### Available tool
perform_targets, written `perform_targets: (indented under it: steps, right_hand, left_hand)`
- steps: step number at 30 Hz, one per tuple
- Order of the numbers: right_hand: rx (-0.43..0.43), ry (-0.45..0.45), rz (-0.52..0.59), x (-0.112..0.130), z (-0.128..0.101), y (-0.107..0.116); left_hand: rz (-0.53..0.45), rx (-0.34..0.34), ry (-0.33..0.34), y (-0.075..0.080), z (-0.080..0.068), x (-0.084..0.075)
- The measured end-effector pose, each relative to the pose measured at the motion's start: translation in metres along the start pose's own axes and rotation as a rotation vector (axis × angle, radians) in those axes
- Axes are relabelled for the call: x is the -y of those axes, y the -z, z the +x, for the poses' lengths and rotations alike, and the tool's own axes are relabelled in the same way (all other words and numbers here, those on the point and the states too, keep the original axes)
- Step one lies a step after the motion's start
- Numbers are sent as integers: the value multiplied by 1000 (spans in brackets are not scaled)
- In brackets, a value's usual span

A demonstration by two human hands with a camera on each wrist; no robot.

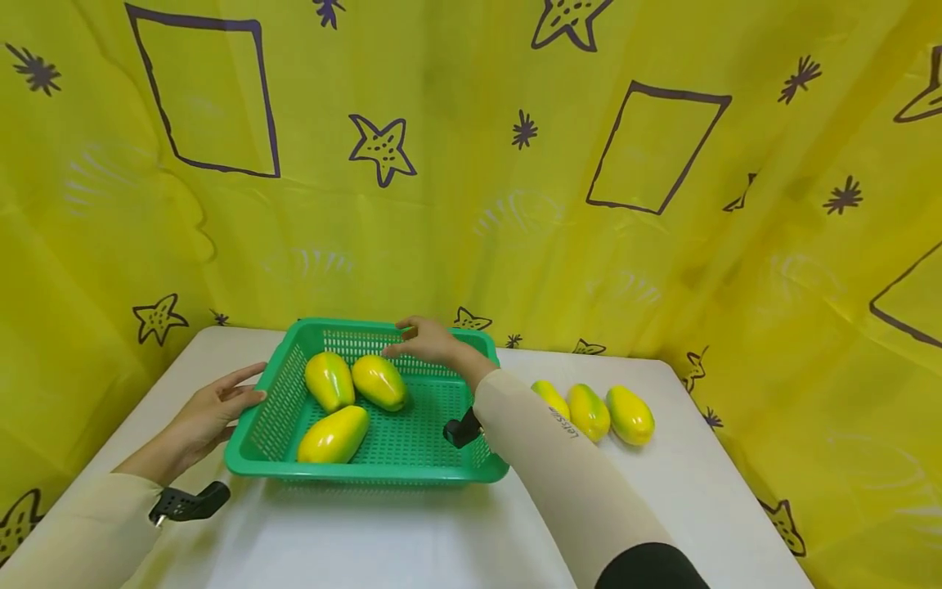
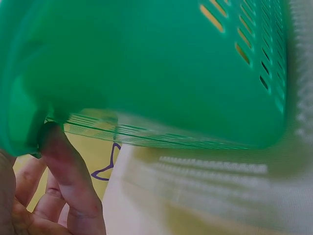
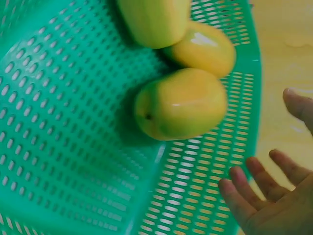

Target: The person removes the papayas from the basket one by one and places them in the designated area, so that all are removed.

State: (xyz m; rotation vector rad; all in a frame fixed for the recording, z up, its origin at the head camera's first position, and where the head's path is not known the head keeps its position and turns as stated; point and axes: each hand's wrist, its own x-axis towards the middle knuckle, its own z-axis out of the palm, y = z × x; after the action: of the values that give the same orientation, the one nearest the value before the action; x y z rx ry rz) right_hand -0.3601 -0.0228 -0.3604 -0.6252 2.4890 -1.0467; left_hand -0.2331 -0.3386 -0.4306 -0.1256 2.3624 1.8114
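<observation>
A green plastic basket (image 1: 434,409) with slotted walls holds three glossy yellow-green fruits that look like mangoes. One mango (image 1: 329,382) lies near the left wall, a second mango (image 1: 379,383) beside it, and a third mango (image 1: 334,435) nearer the front. At the basket's left end, my left hand (image 1: 213,413) grips the rim, with a finger under the lip in the left wrist view. Above the back wall hovers my right hand (image 1: 425,341), holding nothing. The right wrist view shows its spread fingers (image 3: 264,181) apart from the nearest mango (image 3: 183,105).
On the white table (image 1: 706,491), right of the basket, lie three more mangoes (image 1: 630,415), partly behind my right sleeve (image 1: 567,466). A yellow curtain (image 1: 456,221) with dark drawings hangs behind and around the table.
</observation>
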Motion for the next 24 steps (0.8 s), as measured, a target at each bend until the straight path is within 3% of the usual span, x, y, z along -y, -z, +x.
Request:
perform_targets:
  steps: [10,24]
  right_hand:
    - [39,2,-18,-24,15,-38]
    - [-5,1,-40,-24,23,-55]
  left_hand:
    - [5,-7,10,-3,-1,4]
    - [26,-37,-4,-3,-2,2]
